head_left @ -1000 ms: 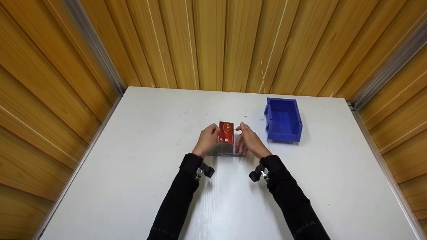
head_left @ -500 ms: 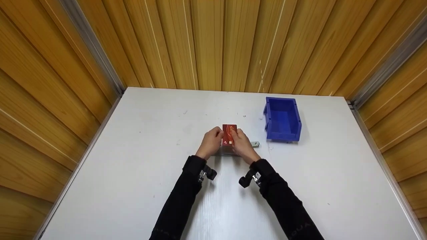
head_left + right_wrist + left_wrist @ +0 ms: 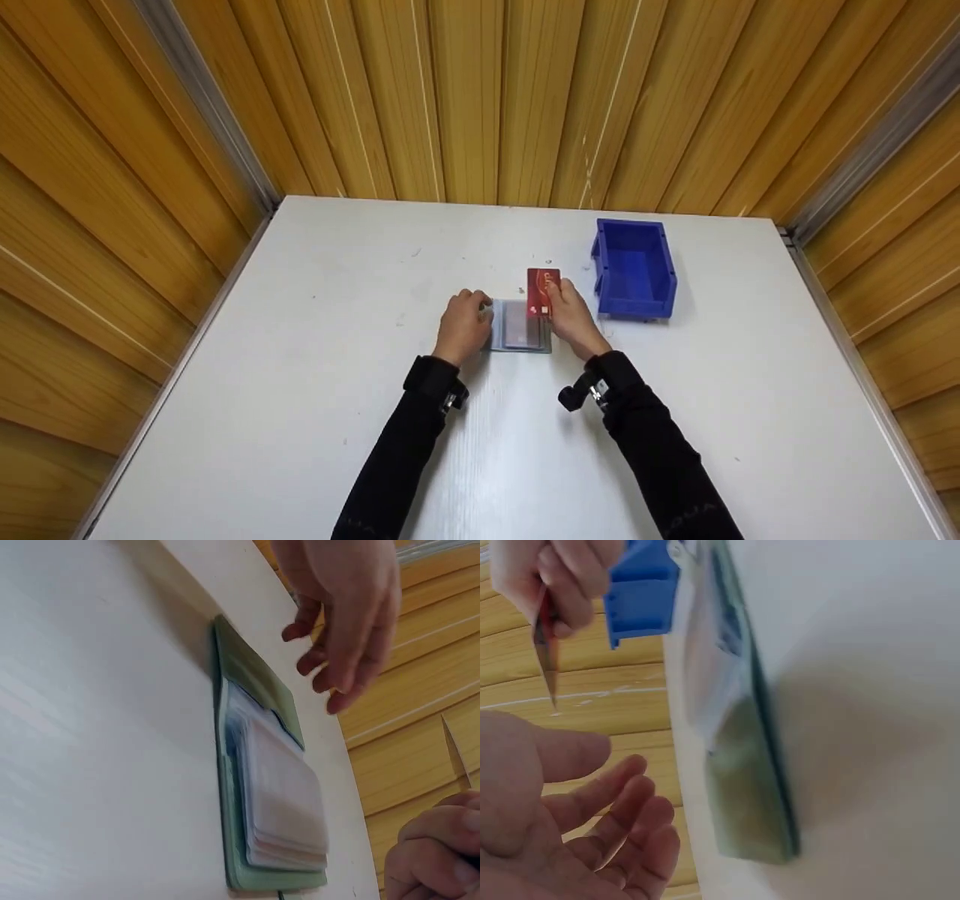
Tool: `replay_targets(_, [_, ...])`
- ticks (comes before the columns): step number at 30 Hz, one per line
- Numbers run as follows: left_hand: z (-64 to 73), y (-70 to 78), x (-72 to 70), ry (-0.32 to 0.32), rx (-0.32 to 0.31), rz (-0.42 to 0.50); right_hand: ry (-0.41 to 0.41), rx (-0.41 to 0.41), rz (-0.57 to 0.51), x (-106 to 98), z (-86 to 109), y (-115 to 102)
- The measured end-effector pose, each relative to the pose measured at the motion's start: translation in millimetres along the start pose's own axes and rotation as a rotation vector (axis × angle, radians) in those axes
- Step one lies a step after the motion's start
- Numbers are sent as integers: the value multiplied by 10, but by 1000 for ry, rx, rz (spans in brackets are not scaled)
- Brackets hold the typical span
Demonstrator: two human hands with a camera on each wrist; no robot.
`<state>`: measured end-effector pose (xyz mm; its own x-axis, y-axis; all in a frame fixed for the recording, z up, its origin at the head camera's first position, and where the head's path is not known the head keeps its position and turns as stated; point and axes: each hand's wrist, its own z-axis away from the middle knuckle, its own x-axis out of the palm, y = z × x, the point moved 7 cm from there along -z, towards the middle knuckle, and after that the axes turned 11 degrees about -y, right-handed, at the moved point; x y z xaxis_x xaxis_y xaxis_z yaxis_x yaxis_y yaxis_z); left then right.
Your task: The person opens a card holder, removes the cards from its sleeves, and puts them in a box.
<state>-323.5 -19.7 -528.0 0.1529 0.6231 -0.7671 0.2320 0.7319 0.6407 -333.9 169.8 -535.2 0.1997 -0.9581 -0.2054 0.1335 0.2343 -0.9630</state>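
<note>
My right hand (image 3: 576, 321) pinches a red VIP card (image 3: 535, 291) between thumb and fingers, above the right part of a card holder (image 3: 521, 330). That holder lies unfolded on the table, with a green cover (image 3: 259, 679) and a stack of clear plastic sleeves (image 3: 289, 799). Over its left side hovers my left hand (image 3: 463, 328), fingers loosely bent and nothing between them. In the left wrist view the left hand (image 3: 585, 810) shows its palm and the red card (image 3: 546, 652) appears nearly edge-on.
A blue plastic bin (image 3: 636, 274) stands on the white table (image 3: 360, 315), right of the hands and farther back. Wood-patterned walls (image 3: 472, 97) enclose the table at the back and both sides.
The red card has passed from my left hand to my right and moved rightward. My left hand has let go of it, and the holder's sleeves now show between the hands.
</note>
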Motion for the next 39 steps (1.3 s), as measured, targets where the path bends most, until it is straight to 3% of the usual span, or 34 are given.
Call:
replay_targets(9, [105, -143, 107, -37, -22, -100, 20, 54, -64, -587, 26, 21])
replay_targets(16, [135, -109, 120, -58, 22, -118, 120, 53, -33, -1188, 92, 4])
replay_targets(21, [134, -127, 131, -64, 14, -117, 179, 35, -28, -1508, 118, 2])
replay_targets(25, [163, -168, 125, -53, 6, -114, 243, 34, 201, -1598, 88, 11])
replay_targets(30, [194, -198, 113, -31, 9, -106, 280, 42, 510, -1527, -24, 87])
replay_targets(39, [155, -144, 138, -17, 43, -110, 203, 81, 787, -1414, -180, 175])
